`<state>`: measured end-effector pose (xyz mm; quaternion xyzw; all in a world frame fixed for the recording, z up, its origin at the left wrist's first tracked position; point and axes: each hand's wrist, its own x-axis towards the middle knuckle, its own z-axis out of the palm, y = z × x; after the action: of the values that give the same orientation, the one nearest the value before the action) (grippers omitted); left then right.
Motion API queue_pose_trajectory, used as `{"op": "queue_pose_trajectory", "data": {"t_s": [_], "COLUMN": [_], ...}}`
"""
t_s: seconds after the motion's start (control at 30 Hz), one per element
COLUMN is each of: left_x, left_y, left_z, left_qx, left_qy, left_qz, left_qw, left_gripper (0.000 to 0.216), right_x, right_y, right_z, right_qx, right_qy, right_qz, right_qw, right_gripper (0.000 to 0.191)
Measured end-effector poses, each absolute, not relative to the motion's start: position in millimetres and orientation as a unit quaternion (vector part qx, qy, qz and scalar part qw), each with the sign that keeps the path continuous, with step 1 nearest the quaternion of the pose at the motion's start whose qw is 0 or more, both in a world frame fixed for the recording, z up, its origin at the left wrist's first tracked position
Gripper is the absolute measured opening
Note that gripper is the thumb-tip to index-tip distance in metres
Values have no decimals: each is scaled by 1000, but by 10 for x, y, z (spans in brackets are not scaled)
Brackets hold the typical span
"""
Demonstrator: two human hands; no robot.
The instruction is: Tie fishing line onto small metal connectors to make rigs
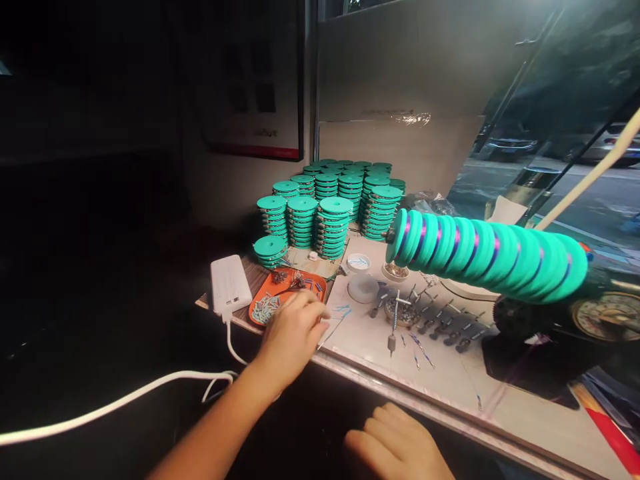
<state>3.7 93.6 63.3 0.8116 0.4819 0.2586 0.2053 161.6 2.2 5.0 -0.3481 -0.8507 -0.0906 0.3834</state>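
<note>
Left hand (296, 325) over the near right part of a shallow orange tray (261, 291); its fingers are bent and drawn close together, and whether they pinch anything cannot be told. Small pale-blue tubular pieces (264, 309) lie in the tray, just left of these fingers; a white rectangular box (230, 283) with a white cable lies farther left. Immediately right of the fingertips, thin light-blue strips (344, 311) rest on a pale flat board (365, 353). Beyond the fingers stand stacks of round teal discs (333, 230). Right hand (400, 443) at the near side of the board, fingers curled inward, contents hidden; above its knuckles lies a metal rod with a dark cylindrical end (392, 343).
</note>
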Motion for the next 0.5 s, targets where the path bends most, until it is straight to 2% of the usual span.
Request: {"op": "queue_pose_trajectory", "data": {"t_s": [0.17, 0.33, 0.4, 0.43, 0.5], "left_x": [275, 119, 40, 10, -19], "left_y": [1245, 1030, 838, 733, 529], "left_z": [549, 591, 575, 550, 473], "left_qx": [829, 798, 761, 689, 564], "left_qy": [464, 469, 476, 482, 486], "left_qz": [240, 284, 322, 369, 414], "left_qw": [198, 249, 302, 396, 524], "left_gripper": [15, 12, 11, 6, 17], "right_x": [1611, 1709, 1828, 1903, 2071], "right_y": [-14, -101, -122, -122, -102], "right_z": [-123, -24, 67, 113, 200], "right_qx": [-375, -421, -459, -479, -515], "right_qy": [-845, -793, -765, -753, -732], "right_qz": [-16, 132, 153, 147, 104], "right_qw": [380, 420, 425, 427, 433], "right_gripper": [28, 12, 9, 9, 9]}}
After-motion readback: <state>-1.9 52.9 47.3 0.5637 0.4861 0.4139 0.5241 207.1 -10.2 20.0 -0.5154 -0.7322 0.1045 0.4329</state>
